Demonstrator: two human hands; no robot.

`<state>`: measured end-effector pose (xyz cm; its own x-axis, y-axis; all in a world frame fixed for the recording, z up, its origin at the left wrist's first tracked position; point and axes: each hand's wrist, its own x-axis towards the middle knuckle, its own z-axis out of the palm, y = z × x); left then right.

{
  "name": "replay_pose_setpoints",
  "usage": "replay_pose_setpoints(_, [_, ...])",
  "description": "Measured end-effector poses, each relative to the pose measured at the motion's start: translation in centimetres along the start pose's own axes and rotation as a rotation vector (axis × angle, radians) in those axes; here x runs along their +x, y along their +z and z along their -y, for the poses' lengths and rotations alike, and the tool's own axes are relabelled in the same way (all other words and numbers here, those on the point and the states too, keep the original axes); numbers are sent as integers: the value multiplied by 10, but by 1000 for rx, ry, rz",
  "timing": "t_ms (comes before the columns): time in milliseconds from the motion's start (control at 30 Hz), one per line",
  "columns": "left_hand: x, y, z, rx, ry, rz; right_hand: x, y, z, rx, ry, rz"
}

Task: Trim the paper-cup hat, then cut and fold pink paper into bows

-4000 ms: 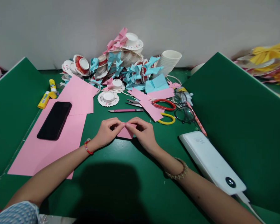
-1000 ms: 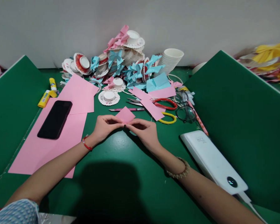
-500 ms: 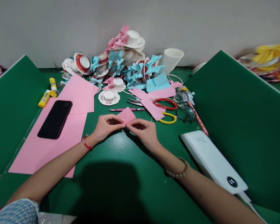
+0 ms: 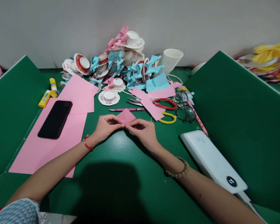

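Note:
A small piece of pink paper (image 4: 126,115) is pinched between my two hands, one corner pointing away from me. My left hand (image 4: 107,126) grips its near left edge with thumb and fingertips. On the other side, my right hand (image 4: 143,130) pinches the near right edge, and the two sets of fingertips almost meet. The fingers cover the paper's near part. Just beyond it lies a pink craft knife (image 4: 126,109). Scissors with red and yellow handles (image 4: 166,104) rest to the right, partly under a pink paper strip (image 4: 151,107).
Pink sheets (image 4: 60,152) lie at left under a black phone (image 4: 55,119), near yellow glue sticks (image 4: 44,98). Small paper hats with bows (image 4: 116,59) are heaped at the back beside stacked paper cups (image 4: 171,60). Eyeglasses (image 4: 186,113) and a white power bank (image 4: 213,160) sit at right, beside green panels (image 4: 242,124).
The small pink paper has tilted slightly and its far corner sits a little lower. My hands keep nearly the same place and pinch.

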<state>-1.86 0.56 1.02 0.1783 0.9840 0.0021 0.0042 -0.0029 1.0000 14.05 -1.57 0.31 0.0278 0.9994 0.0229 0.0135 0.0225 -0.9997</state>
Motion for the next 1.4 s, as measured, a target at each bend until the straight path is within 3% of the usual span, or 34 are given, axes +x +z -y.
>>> replay_pose_setpoints(367, [-1, 1, 3, 58, 59, 20, 0, 1, 0, -6, 22, -13])
replay_pose_setpoints(567, [-1, 2, 7, -24, -17, 24, 2, 2, -1, 78, 1, -53])
replay_pose_setpoints(833, [-1, 2, 5, -24, -27, 65, 2, 3, -5, 136, 31, 18])
replay_pose_setpoints(1100, [-2, 4, 7, 26, 55, 59, 2, 5, -10, 150, 3, 45])
replay_pose_setpoints(1400, [1, 3, 1, -159, -39, 47, 5, 4, -6, 240, 3, 13])
